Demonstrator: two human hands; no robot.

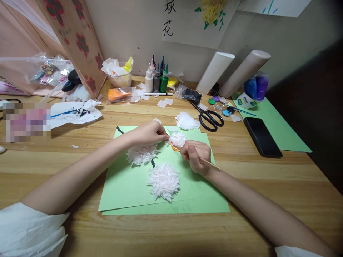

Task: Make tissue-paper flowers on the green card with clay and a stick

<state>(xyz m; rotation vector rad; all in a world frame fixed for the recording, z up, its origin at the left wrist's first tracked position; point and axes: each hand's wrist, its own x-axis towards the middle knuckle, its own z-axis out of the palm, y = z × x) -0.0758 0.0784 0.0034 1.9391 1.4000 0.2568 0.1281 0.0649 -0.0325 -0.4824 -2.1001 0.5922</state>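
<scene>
My left hand (154,132) is pinched at the edge of a small white tissue-paper flower (177,137), on what looks like a scrap of tissue. In my right hand (197,155) is a thin wooden stick (211,164), its tip down by an orange patch (175,147) under that flower. Green paper (128,187) lies beneath both hands, more than one sheet deep. Two larger tissue flowers are on it: one (142,154) partly behind my left forearm, the other (164,181) nearer me. Dark painted stem pieces (153,163) show beside them.
Behind the paper are a stack of tissue pieces (187,120), black-handled scissors (210,119) and several paint bottles (164,81). A plastic cup (120,78) stands back left. A phone (262,137) rests at the right, partly on another green sheet (288,134).
</scene>
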